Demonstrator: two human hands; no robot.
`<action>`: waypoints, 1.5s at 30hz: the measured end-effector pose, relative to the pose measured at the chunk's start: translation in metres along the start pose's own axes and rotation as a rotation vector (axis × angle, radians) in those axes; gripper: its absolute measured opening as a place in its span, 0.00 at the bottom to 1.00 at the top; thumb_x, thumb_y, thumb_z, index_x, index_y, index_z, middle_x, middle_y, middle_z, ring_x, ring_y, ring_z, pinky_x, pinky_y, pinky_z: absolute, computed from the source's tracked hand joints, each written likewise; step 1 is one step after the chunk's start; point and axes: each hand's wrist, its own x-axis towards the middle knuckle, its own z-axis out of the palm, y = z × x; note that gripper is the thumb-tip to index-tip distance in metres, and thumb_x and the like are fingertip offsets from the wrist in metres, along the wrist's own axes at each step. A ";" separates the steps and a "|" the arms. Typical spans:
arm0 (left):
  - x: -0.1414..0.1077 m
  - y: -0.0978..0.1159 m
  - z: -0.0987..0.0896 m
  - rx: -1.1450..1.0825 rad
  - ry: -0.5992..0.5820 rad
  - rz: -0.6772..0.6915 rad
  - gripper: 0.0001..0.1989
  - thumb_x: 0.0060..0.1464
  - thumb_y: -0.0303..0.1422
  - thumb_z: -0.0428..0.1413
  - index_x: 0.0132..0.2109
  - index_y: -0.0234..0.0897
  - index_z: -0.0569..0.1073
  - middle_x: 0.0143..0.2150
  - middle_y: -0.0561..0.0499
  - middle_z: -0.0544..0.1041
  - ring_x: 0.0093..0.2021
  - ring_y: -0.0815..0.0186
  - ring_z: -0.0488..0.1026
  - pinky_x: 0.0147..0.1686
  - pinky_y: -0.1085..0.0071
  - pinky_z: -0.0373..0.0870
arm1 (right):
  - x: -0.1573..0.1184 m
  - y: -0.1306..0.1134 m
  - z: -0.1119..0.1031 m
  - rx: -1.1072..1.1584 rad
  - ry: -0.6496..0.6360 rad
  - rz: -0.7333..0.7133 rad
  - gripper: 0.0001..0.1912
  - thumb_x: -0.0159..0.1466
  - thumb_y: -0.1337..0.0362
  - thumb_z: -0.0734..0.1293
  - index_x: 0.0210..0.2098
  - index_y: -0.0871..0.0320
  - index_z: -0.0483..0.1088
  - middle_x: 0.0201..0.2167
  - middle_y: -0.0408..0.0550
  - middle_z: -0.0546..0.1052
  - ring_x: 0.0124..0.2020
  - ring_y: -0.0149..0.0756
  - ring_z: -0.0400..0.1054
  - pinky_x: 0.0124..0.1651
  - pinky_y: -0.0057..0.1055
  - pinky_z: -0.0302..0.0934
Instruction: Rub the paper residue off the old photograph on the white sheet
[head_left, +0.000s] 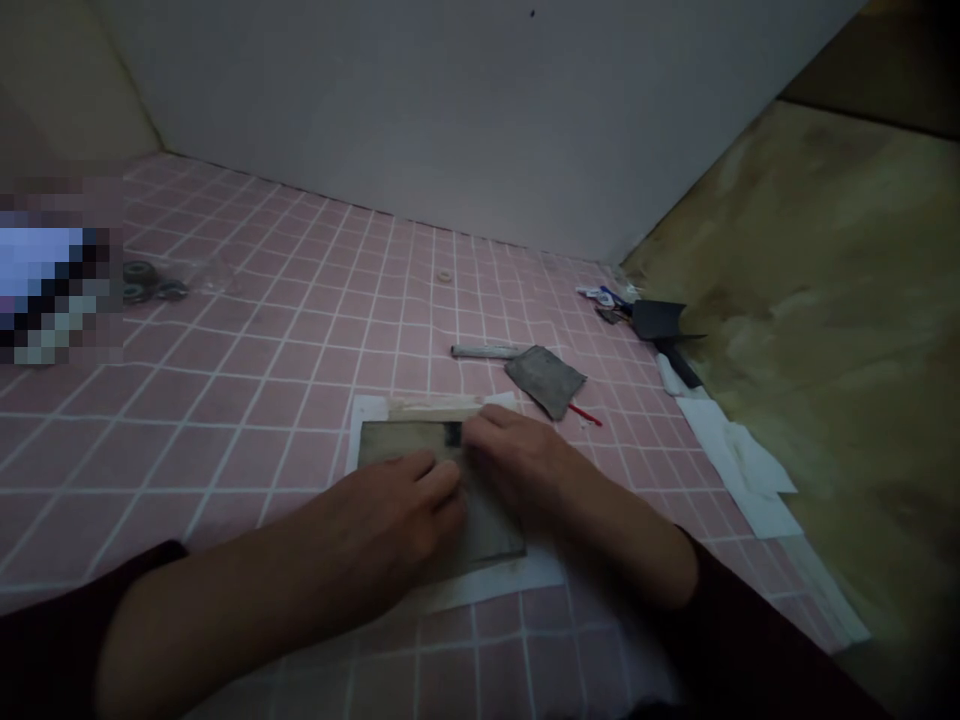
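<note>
A flat grey-brown rectangular sheet [405, 440] lies on white paper [517, 577] in front of me. My left hand [409, 510] rests over its middle with the fingers curled in, and whatever they may grip is hidden. Over the sheet's far right part, my right hand [517, 450] has its fingers pressed together. A small black patch [453, 433] shows at the sheet's far edge, right beside those fingertips. Whether the right fingers hold it or only touch the sheet cannot be made out.
Beyond my right hand lie a grey square cloth-like piece [546, 380], a pale stick [484, 351] and a thin red stick [585, 414]. A black scoop-like tool [660, 320] and white paper scraps [739, 460] line the right side. Tape-like rolls [139, 275] sit far left on the checked pink cloth [300, 300].
</note>
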 end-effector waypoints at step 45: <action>0.000 -0.003 -0.001 -0.058 -0.001 -0.008 0.07 0.55 0.20 0.52 0.38 0.35 0.68 0.36 0.51 0.68 0.30 0.65 0.59 0.28 0.65 0.55 | -0.009 0.028 -0.020 1.396 0.176 0.456 0.07 0.59 0.64 0.73 0.32 0.57 0.71 0.26 0.39 0.71 0.23 0.23 0.61 0.27 0.22 0.56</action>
